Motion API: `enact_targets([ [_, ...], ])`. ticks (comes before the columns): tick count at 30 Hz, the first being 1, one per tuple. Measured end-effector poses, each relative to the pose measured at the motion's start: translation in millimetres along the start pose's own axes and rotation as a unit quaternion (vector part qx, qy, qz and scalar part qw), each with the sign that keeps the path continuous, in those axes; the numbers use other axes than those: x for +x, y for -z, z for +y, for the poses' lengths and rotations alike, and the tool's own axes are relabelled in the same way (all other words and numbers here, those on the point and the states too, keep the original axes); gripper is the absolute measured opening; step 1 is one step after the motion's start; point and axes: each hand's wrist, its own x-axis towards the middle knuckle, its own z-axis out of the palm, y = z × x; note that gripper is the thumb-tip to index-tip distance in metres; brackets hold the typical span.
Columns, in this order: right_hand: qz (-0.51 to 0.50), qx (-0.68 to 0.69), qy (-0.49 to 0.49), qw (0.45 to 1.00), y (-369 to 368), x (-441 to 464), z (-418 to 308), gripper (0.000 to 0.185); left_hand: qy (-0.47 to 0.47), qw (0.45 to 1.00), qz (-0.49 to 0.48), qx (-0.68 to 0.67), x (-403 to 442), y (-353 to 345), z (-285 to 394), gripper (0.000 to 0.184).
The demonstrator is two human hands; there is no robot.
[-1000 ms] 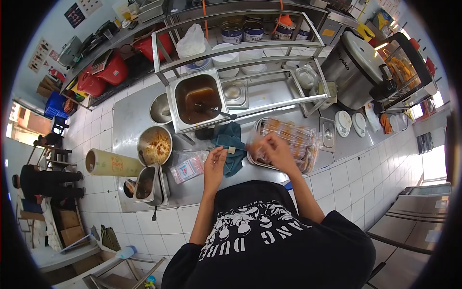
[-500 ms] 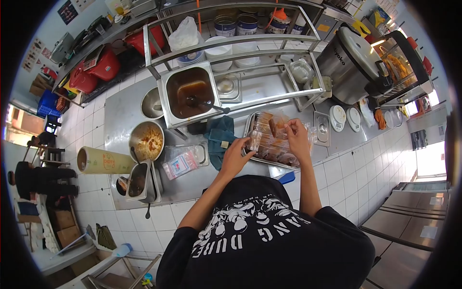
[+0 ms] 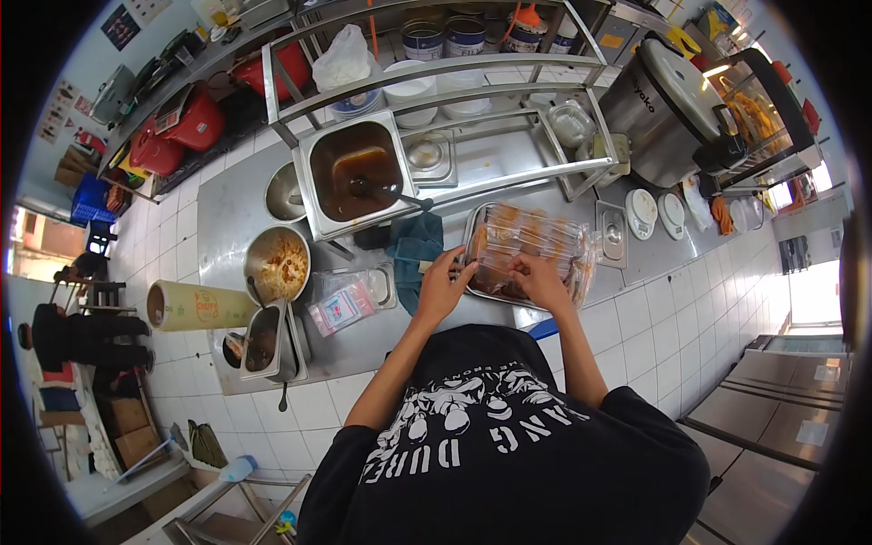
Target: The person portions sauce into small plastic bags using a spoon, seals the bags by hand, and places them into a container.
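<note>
A metal tray (image 3: 470,238) on the steel table holds clear plastic packets (image 3: 536,238) with brown-orange contents. My left hand (image 3: 445,283) is at the tray's left edge, its thumb and fingers apart beside a packet; no held thing shows between them. Over the front of the tray, my right hand (image 3: 538,280) has its fingertips pinched together at the packets, and what they hold is too small to make out. A teal cloth (image 3: 416,243) lies left of the tray. Further left is a pack of plastic bags (image 3: 343,307).
A steel rack (image 3: 436,195) spans the table's back, beside a deep pan of brown sauce (image 3: 356,173). Bowls, including one of shredded food (image 3: 277,265), and a plastic wrap roll (image 3: 200,304) are at left. Scales (image 3: 641,207) and a large cooker (image 3: 668,118) stand right. Another person (image 3: 86,336) is far left.
A packet that my right hand held up over the tray half a second ago is now down among the others. My right hand has moved down and left, towards my left hand.
</note>
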Motion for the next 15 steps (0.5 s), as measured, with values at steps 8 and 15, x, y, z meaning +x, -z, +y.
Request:
enact_targets([
  [8, 0.055, -0.113, 0.044, 0.991, -11.5, 1.2, -9.0, 0.013, -0.024, 0.995, -0.053, 0.078, -23.8, -0.1, -1.5, 0.026],
  [15, 0.029, -0.129, 0.049, 0.99, 3.0, -1.2, -15.5, 0.014, -0.01, 0.992, -0.065, 0.105, -25.1, 8.5, 8.7, 0.026],
])
